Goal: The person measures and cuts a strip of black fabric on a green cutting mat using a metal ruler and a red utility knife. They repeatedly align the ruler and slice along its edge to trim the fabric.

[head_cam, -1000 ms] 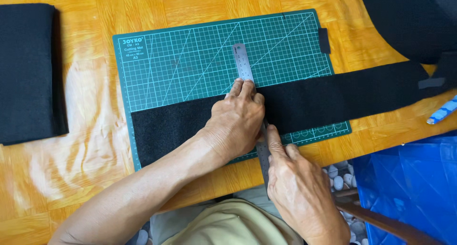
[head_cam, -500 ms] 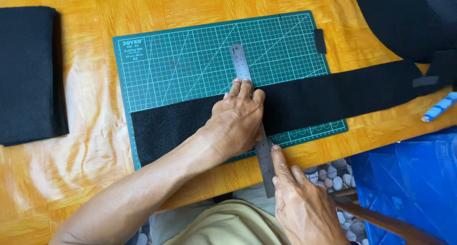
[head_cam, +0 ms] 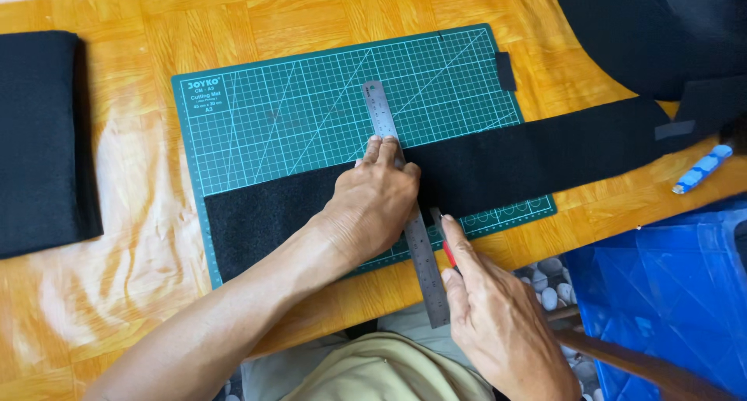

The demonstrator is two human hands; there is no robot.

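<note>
Looking down from the head camera, we see our left hand (head_cam: 373, 206) pressed flat, fingers together and extended, on a steel ruler (head_cam: 405, 214) that crosses a long strip of black felt (head_cam: 498, 163). The ruler runs from the upper middle of the green cutting mat (head_cam: 311, 113) down past the mat's near edge and the table edge, its lower end overhanging our lap. Our right hand (head_cam: 498, 323) sits just beside the ruler's right side, fingers curled narrowly around a small red-handled cutter (head_cam: 445, 241), forefinger stretched along it; the blade tip lies at the felt's near edge.

The felt strip lies across the lower half of the mat and carries on to the right, well beyond the mat, over the orange wooden table (head_cam: 117, 214). Above the strip the mat is bare grid, and bare tabletop lies between the mat and a folded black cloth (head_cam: 39, 136) at the left.

The cutter is mostly hidden under our fingers, so we cannot make out its blade. The ruler's middle is covered by the left hand. A larger black fabric piece (head_cam: 638, 35) is cut off by the top right corner, and a blue-and-white pen-like object (head_cam: 703, 168) lies near the strip's far right end. A blue plastic bag (head_cam: 669, 292) sits below the table edge, partly cropped.
</note>
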